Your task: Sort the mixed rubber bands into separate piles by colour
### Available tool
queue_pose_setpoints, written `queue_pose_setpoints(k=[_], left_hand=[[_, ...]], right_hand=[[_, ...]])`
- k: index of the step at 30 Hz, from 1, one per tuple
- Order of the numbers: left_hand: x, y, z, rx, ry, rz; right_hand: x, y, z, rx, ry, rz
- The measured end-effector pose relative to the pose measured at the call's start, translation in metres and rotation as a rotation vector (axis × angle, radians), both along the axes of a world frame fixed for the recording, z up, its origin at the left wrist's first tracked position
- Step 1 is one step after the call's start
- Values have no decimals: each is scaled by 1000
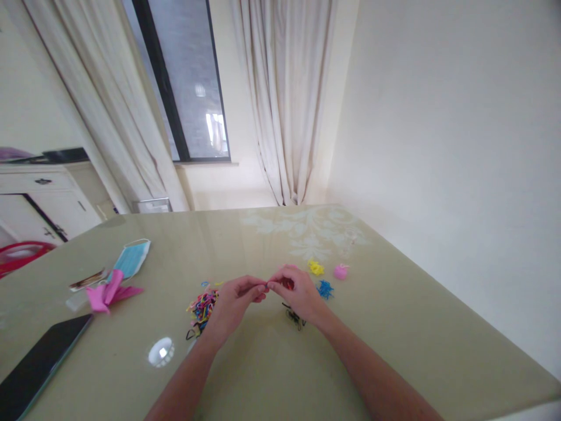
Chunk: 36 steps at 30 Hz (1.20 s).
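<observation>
Pinching left hand (231, 304): its grip is closed, thumb against forefinger, the tips meeting those of the other hand above the counter (263, 368).
Right hand (301, 295): its grip is closed too, thumb and forefinger at the same point; what lies between the tips is too small to tell.
Mixed elastic bands (204, 307): they lie heaped left of the grip, partly hidden by the left hand, in pink, yellow, blue, black and other colours.
Black bands (295, 318): they sit right of the grip and a little nearer the person, partly under the right hand.
Blue bands (325, 289): they lie in a small pile right of the grip, just beyond the right hand.
Yellow bands (315, 267): they sit right of the grip and farther off, near the blue ones.
Pink bunch (340, 272): it is the rightmost pile from the grip, beside the yellow one.
Face mask (132, 259): it lies well left of the grip and farther off, blue side up.
Crumpled pink piece (105, 295): it rests well left of the grip, by the mask.
Dark-screened device (46, 354): it lies farthest left of the grip, toward the person.
</observation>
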State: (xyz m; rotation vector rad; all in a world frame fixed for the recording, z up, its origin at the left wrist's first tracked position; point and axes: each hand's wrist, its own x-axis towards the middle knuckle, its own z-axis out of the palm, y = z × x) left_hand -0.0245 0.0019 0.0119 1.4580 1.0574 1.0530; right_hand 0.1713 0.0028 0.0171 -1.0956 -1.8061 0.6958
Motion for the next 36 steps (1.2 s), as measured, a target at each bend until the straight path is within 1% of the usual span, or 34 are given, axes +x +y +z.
queue_pose_setpoints(k=[4, 5, 7, 9, 11, 13, 15, 16, 18, 23, 28, 31, 34, 36], left_hand=[[2, 0, 1, -14, -4, 22], [1, 1, 1, -14, 4, 25], [-4, 4, 1, 18, 73, 45], [-14, 7, 0, 106, 262, 129], [-26, 11, -4, 220, 566, 268], [-37, 12, -9, 286, 889, 377], [-42, 12, -15, 279, 1110, 395], [-43, 11, -17, 266, 1171, 382], [-41, 11, -19, 250, 1206, 348], [-37, 14, -19, 255, 1119, 307], [-42, 19, -26, 233, 1106, 271], [-42, 19, -27, 228, 1086, 249], [-41, 19, -25, 236, 1077, 264], [-40, 19, -26, 249, 1068, 271]], right_hand=[[-1, 0, 0, -66, 38, 8], [0, 1, -1, -101, 83, 14], [3, 2, 0, -218, 257, 30], [8, 3, 4, -348, 496, 56], [15, 2, 10, -408, 687, 77], [21, 0, 18, -392, 772, 93], [26, -3, 25, -367, 795, 97], [27, -5, 28, -360, 798, 97], [29, -7, 31, -356, 803, 102], [30, -5, 30, -356, 806, 131], [32, -2, 29, -355, 803, 135], [35, -1, 31, -350, 801, 131], [46, 1, 35, -345, 772, 129], [60, 3, 38, -344, 717, 116]])
